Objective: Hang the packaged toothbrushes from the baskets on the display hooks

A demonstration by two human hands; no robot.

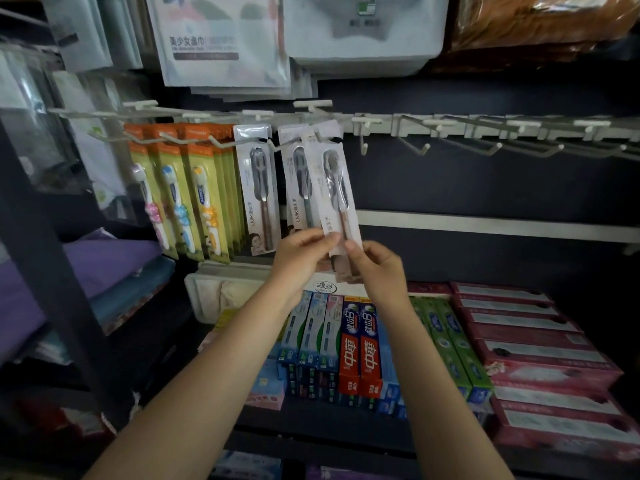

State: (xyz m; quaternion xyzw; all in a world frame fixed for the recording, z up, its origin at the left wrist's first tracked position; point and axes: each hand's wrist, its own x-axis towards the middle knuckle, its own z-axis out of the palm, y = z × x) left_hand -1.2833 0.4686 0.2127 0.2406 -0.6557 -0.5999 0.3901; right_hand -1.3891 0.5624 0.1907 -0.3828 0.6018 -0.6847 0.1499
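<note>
Both hands are gripping one toothbrush pack [333, 192] by its lower end; left hand [300, 252] is pinching the left edge, right hand [375, 263] is pinching the right edge, fingers curled round the card; pack's long axis is running near vertical, tilting slightly, top leaning left, brush heads pointing up; its top hang-hole end is sitting at a display hook [327, 131], can't tell if it's threaded on; it's overlapping a matching hung pack [297, 181] just behind-left; kids' toothbrush packs [180, 192] are hanging further left; toothpaste boxes [360, 348] are lying on the shelf below.
</note>
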